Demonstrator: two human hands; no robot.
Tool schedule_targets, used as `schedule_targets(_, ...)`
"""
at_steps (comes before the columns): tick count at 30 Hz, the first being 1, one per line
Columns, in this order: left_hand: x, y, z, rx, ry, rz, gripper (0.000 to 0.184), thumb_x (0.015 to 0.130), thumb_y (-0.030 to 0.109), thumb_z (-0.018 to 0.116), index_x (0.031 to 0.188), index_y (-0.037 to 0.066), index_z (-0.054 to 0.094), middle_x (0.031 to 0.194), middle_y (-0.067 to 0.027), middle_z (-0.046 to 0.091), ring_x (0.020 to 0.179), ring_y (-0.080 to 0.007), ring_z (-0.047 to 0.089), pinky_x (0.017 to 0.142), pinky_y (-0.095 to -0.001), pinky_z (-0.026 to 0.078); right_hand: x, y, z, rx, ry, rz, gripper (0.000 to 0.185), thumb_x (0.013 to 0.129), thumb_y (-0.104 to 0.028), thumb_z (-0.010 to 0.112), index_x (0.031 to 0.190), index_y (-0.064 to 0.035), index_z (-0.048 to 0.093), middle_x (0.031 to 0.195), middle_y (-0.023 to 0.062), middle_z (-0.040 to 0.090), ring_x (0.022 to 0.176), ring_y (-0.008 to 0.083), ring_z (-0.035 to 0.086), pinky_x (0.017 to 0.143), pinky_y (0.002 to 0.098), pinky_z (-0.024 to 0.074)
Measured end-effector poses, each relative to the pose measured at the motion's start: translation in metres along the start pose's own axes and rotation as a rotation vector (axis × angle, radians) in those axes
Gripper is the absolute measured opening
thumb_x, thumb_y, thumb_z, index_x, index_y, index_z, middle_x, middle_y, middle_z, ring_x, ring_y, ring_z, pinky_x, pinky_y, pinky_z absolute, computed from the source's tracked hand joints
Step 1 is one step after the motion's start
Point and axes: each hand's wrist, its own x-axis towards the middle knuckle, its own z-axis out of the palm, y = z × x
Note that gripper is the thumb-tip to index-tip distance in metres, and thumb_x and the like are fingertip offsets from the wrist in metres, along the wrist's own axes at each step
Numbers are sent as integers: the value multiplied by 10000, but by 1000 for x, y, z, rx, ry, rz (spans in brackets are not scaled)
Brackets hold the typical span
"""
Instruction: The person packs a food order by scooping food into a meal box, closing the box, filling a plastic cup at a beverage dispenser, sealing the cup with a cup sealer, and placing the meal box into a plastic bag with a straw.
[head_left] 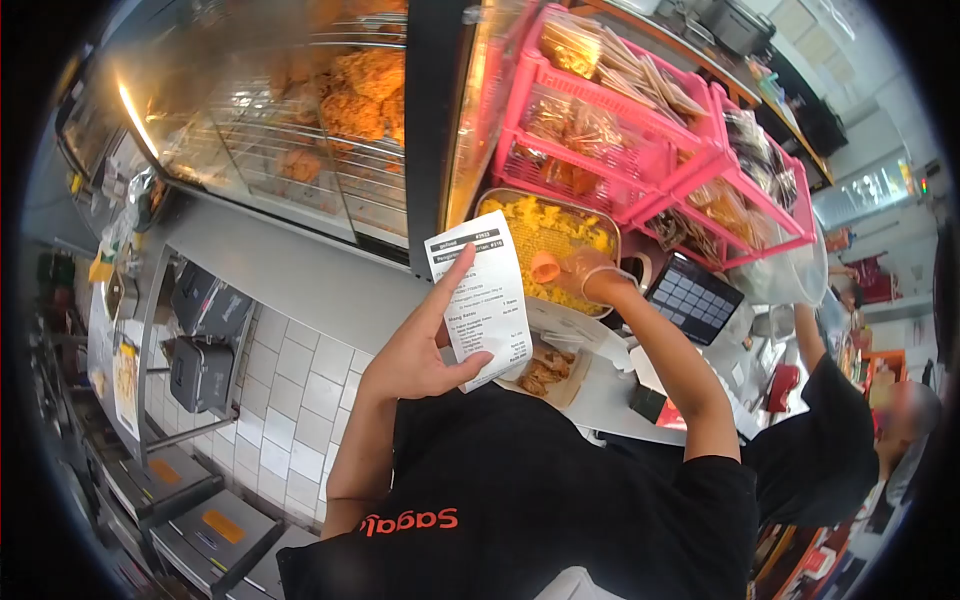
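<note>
My left hand (425,345) grips a printed paper receipt (484,300) between thumb and fingers, with the print facing up. In a clear plastic glove, my right hand (592,277) reaches into a metal tray (612,222) of yellow crumbly food (535,215). Its fingers close on a small orange cup (545,267) that rests low over the food. Below the tray, an open takeaway box (575,385) holds brown fried pieces (546,370); the receipt and my arm hide part of it.
A glass display warmer (300,200) with fried chicken (365,95) stands at upper left. Pink baskets (620,110) of packets rise behind the tray. A dark tablet (695,298) lies right of my right forearm. A co-worker in a black shirt (820,440) stands close on the right.
</note>
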Motion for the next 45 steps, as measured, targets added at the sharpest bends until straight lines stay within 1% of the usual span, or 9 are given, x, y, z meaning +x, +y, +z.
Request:
schedule_targets(2,0,-4,5,39,27,-6,1025,772,-96,685,1575,92,77,1554,-159,258,1370,-241,399,1051,-387,436,6,8,4,-91,164,-20,444,853,-474,592,962,-60,710,928,269,652,900,421,638,793,468,508)
schedule_targets(6,-23,-12,-20,33,128,4,920,785,-60,690,1557,83,210,1510,-151,367,1333,-223,446,1040,-376,444,-15,-47,-36,-63,16,48,409,879,-446,562,941,-70,711,898,257,656,890,427,637,774,481,505)
schedule_targets(11,-36,-69,-48,419,208,-253,341,903,228,681,1171,16,670,1022,-171,712,1023,-273,675,900,-342,501,1,-45,-36,-39,295,19,502,1001,-462,366,1066,-66,669,956,252,667,899,422,651,802,516,494)
schedule_targets(15,-15,-135,-49,441,200,-530,388,950,353,611,1038,-13,706,917,-189,716,938,-311,691,848,-339,509,26,-56,-14,62,462,-83,399,976,-369,401,1048,-75,662,1023,231,666,940,419,641,818,506,511)
schedule_targets(25,33,-200,-24,254,312,-559,440,1001,352,527,932,-58,670,804,-144,684,735,-189,625,702,-336,487,42,-118,-27,-170,-102,-159,245,899,-121,441,982,-33,653,993,252,678,948,400,672,811,469,540)
schedule_targets(31,38,-200,-21,222,356,-555,408,986,322,521,935,-61,650,807,-198,669,747,-268,645,691,-379,488,52,-99,-37,94,302,19,243,891,-167,485,903,18,642,924,278,662,894,430,662,768,485,534)
schedule_targets(35,43,-209,-21,340,347,-636,445,964,369,498,973,-51,642,875,-264,674,849,-389,672,742,-444,496,92,-102,1,274,451,-292,270,902,-173,482,843,52,618,890,309,635,849,453,637,718,501,513)
schedule_targets(40,41,-212,-25,328,329,-625,449,964,384,482,988,-36,638,906,-280,669,885,-412,665,769,-456,497,91,-95,-10,249,291,-265,254,896,-159,478,853,52,613,879,319,628,842,459,636,714,502,508)
schedule_targets(45,44,-205,-23,300,334,-591,442,970,386,479,983,-25,640,919,-291,663,893,-416,664,776,-458,496,55,-80,-55,-272,-163,-321,246,900,-157,481,891,39,629,914,291,656,829,446,661,732,506,524)
